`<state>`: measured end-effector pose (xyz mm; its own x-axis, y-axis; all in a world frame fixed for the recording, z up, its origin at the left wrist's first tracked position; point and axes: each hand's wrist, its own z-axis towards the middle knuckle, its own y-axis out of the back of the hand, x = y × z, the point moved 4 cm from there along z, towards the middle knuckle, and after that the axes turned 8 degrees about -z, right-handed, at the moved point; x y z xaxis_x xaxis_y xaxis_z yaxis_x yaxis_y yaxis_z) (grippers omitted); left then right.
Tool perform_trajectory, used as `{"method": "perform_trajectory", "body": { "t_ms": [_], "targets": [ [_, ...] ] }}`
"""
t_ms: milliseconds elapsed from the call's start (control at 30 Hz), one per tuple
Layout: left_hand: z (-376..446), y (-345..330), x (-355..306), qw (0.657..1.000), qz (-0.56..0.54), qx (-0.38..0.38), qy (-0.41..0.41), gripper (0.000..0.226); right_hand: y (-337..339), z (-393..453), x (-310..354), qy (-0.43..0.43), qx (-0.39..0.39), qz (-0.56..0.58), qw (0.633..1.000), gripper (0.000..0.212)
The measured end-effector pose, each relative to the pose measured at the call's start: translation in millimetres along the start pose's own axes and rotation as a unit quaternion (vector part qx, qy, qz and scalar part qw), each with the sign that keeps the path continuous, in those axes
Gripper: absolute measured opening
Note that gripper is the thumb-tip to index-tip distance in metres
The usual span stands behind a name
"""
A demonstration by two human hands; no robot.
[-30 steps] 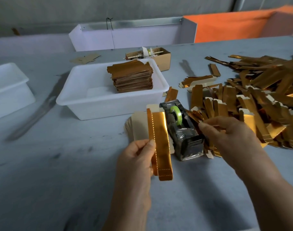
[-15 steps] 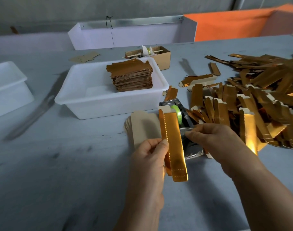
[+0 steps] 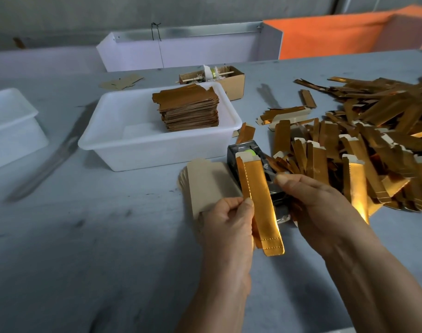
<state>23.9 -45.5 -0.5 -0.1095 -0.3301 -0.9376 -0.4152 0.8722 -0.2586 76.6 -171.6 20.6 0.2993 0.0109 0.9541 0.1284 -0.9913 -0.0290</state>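
While pinching the long folded gold-foil cardboard sleeve [image 3: 258,195] by its left edge between thumb and curled fingers of the left hand [image 3: 229,224], holds it tilted above the grey table [image 3: 97,236], just before the black tape dispenser [image 3: 232,155], ready for taping. Right hand [image 3: 318,207] pinched shut at the cutter, apparently on clear tape. Open room near and left; loose heap of gold-foil strips [image 3: 363,145] crowding right.
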Motion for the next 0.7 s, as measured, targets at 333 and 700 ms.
{"method": "perform_trajectory", "body": {
  "t_ms": [333,700],
  "targets": [
    [2,0,-2,1.0,-0.006,0.002,-0.003,0.012,5,-15,-3,0.137,-0.173,-0.299,0.928,0.016],
    [4,-13,-9,0.997,0.01,0.075,-0.024,0.009,1,-21,-13,0.156,-0.181,-0.333,0.912,0.015]
  ]
}}
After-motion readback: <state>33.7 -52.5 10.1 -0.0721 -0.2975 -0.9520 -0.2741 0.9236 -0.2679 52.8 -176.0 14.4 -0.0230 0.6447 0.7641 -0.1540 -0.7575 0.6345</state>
